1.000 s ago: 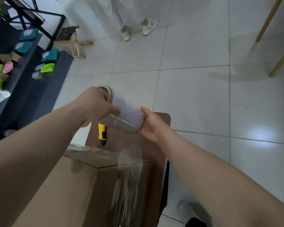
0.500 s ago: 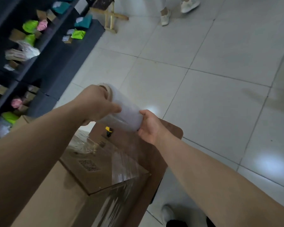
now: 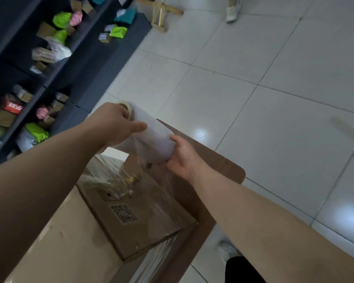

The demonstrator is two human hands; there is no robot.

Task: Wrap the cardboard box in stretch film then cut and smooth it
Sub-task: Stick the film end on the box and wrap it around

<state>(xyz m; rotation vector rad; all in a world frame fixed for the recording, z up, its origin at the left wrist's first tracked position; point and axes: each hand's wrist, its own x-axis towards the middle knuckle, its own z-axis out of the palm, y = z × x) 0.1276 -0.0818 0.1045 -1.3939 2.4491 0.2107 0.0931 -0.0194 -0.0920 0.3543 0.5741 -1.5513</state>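
I hold a roll of clear stretch film (image 3: pixel 151 137) above the cardboard box (image 3: pixel 135 213). My left hand (image 3: pixel 114 125) grips the roll's far end by its cardboard core. My right hand (image 3: pixel 182 158) cups the near end. A sheet of film runs down from the roll onto the box's QR-code face and is crumpled at the upper corner. The box rests on a brown table (image 3: pixel 217 166). A yellow cutter shows only as a blurred patch through the film.
Dark shelves (image 3: pixel 39 64) with small boxes and green and pink parcels fill the left side. A wooden stool frame (image 3: pixel 161 13) and another person's white shoe (image 3: pixel 232 12) are at the top. Pale floor tiles (image 3: pixel 274 119) spread to the right.
The view has swung left, showing more of the shelves. The roll has moved across the box with film trailing over the QR-code face. Both hands keep their grip.
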